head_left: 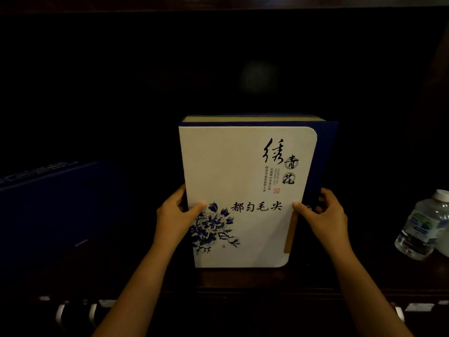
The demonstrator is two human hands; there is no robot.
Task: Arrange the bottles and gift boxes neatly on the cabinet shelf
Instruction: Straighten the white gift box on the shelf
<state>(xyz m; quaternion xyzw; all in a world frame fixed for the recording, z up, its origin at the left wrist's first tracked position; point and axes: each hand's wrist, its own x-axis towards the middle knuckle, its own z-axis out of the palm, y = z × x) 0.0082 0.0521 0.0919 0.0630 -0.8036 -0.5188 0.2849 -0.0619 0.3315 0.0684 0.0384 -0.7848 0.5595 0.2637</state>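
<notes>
White gift box (240, 195) between left hand (173, 215), right hand (323, 215)

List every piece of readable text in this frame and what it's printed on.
"都匀毛尖": white gift box, across its front, beside the blue flower.
"绣青花": same box, large brush writing at upper right.
"CHINESE TEA REFINED GIFT": tiny vertical print there, barely legible; the Chinese columns beside it are too small.
Water bottle label: blurred.
Dark blue box lettering: too dark.

Matt paper gift box (243, 190); clear plastic bottle (422, 224).
</notes>
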